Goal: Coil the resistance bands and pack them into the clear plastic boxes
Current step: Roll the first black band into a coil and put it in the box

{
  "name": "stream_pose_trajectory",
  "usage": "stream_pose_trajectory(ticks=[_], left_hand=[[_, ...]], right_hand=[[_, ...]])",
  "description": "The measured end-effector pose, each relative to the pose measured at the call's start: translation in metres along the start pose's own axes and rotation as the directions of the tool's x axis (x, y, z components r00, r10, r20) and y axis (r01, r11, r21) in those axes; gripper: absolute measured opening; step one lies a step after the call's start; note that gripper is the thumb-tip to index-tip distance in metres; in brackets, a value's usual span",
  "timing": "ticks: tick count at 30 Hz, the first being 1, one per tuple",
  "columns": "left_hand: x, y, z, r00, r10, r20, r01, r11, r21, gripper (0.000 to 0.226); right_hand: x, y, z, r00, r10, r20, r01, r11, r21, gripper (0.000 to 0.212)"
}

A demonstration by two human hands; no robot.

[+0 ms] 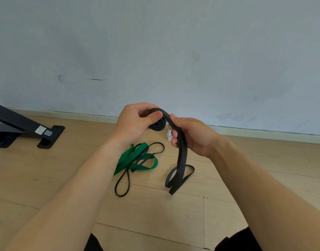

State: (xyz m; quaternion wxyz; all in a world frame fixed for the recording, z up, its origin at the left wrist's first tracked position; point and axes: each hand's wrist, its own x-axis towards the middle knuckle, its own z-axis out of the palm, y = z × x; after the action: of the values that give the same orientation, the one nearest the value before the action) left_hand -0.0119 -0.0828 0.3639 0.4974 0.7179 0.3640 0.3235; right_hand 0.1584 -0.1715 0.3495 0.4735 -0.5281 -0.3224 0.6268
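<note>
A wide black resistance band is partly rolled into a small coil above the floor. My left hand pinches that coil between thumb and fingers. My right hand grips the band just below the coil, and the loose tail hangs down to the floor in loops. On the floor below lie a green flat band and a thin black loop band, tangled together. A sliver of a clear plastic box shows behind my right fingers, mostly hidden.
A black metal stand base with a white label sits on the wooden floor at the left. A pale wall with a skirting board runs behind. My dark-clothed knees show at the bottom edge.
</note>
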Motion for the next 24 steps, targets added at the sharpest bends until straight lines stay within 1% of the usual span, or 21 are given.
stream_pose_trajectory(ticks=[3,6,8,10,12,13,15,17,18,20,22,24], left_hand=[[-0.001,0.0,0.008,0.996,-0.074,-0.047,0.064,0.983,-0.174,0.009],[-0.003,0.0,0.015,0.988,-0.122,-0.098,0.089,0.953,-0.288,0.008],[-0.004,-0.001,0.019,0.981,-0.144,-0.129,0.097,0.944,-0.316,0.008],[-0.005,-0.001,0.022,0.974,-0.156,-0.165,0.095,0.94,-0.328,0.006],[-0.005,0.001,0.026,0.969,-0.158,-0.187,0.088,0.937,-0.337,0.007],[-0.005,0.001,0.028,0.967,-0.165,-0.195,0.089,0.933,-0.35,0.008],[-0.006,-0.001,0.032,0.957,-0.202,-0.207,0.109,0.916,-0.387,0.013],[-0.007,-0.004,0.035,0.952,-0.235,-0.198,0.139,0.904,-0.404,0.02],[-0.007,-0.006,0.034,0.957,-0.231,-0.176,0.145,0.905,-0.401,0.023],[-0.005,-0.005,0.027,0.981,-0.172,-0.096,0.126,0.923,-0.363,0.025],[-0.002,-0.001,0.014,0.995,-0.095,-0.002,0.091,0.962,-0.256,0.02],[-0.002,0.002,0.002,0.994,-0.047,0.103,0.056,0.994,-0.093,0.017]], right_hand=[[0.002,0.007,0.003,0.998,-0.06,0.015,0.059,0.997,0.051,0.035],[0.004,0.009,0.007,0.996,-0.086,-0.027,0.088,0.994,0.064,0.036],[0.003,0.007,0.007,0.996,-0.069,-0.056,0.071,0.997,0.037,0.041],[0.001,0.007,0.007,0.998,0.002,-0.057,-0.003,1.0,-0.006,0.055],[0.0,0.008,0.008,0.998,0.061,-0.012,-0.061,0.998,0.007,0.067],[0.0,0.008,0.009,0.998,0.06,0.023,-0.06,0.997,0.041,0.071],[0.002,0.009,0.011,0.997,0.028,0.075,-0.037,0.993,0.115,0.075],[0.003,0.01,0.014,0.998,0.018,0.058,-0.027,0.988,0.155,0.068],[0.004,0.01,0.015,0.999,0.018,0.031,-0.023,0.987,0.16,0.063],[0.006,0.009,0.012,1.0,0.025,-0.007,-0.023,0.987,0.157,0.057],[0.006,0.006,0.008,0.999,0.039,-0.016,-0.037,0.994,0.106,0.054],[0.003,0.004,0.007,0.998,0.051,-0.021,-0.051,0.999,-0.009,0.051]])
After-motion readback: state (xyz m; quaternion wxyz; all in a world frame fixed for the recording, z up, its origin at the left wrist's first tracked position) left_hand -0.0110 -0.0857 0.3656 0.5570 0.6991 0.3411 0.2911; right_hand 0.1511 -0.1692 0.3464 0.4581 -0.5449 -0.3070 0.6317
